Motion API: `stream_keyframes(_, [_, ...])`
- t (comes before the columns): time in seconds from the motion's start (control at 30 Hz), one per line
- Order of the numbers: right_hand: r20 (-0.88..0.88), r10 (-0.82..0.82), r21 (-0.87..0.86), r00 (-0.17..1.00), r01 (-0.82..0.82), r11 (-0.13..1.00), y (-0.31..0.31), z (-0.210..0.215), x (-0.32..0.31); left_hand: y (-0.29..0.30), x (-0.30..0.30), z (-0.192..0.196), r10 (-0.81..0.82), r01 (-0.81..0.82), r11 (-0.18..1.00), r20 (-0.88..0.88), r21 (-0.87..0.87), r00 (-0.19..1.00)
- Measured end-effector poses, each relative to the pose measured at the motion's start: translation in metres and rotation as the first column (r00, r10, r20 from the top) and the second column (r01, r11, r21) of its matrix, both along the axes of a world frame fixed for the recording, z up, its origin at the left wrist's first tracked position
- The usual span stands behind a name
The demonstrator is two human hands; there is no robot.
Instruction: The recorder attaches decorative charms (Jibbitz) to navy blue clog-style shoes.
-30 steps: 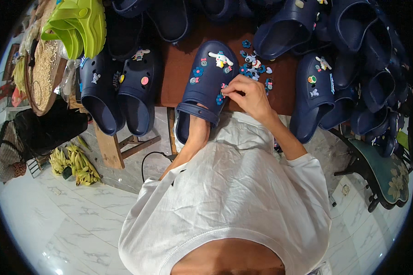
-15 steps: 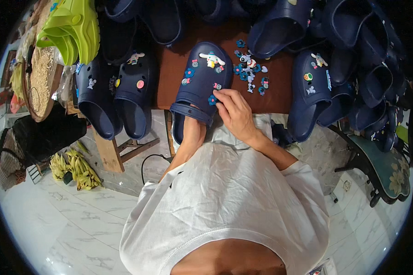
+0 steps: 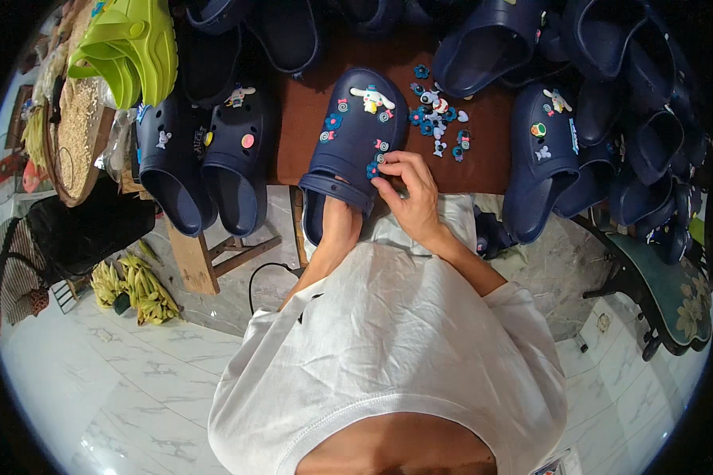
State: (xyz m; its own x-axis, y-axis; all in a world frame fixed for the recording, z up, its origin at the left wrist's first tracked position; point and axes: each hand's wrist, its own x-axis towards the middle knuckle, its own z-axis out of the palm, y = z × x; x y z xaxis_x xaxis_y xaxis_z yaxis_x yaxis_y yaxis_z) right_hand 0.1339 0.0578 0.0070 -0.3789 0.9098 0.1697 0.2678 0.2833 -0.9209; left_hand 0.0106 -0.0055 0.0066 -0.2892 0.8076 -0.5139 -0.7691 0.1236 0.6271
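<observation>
A navy clog lies toe-away on the brown tabletop in front of me. My left hand reaches into its heel opening, the fingers hidden inside the shoe. On its upper sit a white long-eared character charm, pink-bow swirl charms and a blue flower charm. At the clog's right edge, the thumb and fingertips of my right hand close on another blue flower charm. A pile of loose charms, with flowers, bows and small figures, lies to the right of the clog.
Decorated navy clogs stand at the left, another at the right, with more crowded behind. Lime-green clogs rise at the upper left beside a round tray of grains. A dark chair stands at the lower right.
My right thumb and index finger have parted slightly around the flower charm, so more of it shows. My left hand stays inside the clog. The whole view has shifted a little.
</observation>
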Motion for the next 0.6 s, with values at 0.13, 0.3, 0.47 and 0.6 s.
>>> stream_keyframes(0.13, [-0.037, 0.033, -0.083, 0.999, -0.036, 0.996, 0.007, 0.001, 0.004, -0.001, -0.001, -0.002, -0.009, 0.009, 1.0, -0.001, 0.011, 1.0])
stream_keyframes(0.3, [-0.133, -0.057, -0.362, 0.989, 0.005, 0.932, 0.023, -0.004, 0.004, -0.002, 0.0, -0.003, 0.007, -0.008, 1.0, -0.014, -0.011, 1.0])
stream_keyframes(0.47, [-0.078, -0.072, -0.598, 0.994, 0.011, 0.801, 0.032, 0.004, 0.0, -0.003, -0.001, -0.001, -0.01, 0.01, 1.0, -0.018, -0.02, 1.0])
stream_keyframes(0.6, [-0.189, -0.069, -0.698, 0.98, -0.084, 0.711, 0.038, -0.012, 0.006, 0.0, 0.003, 0.001, -0.022, 0.02, 0.999, -0.065, -0.037, 0.998])
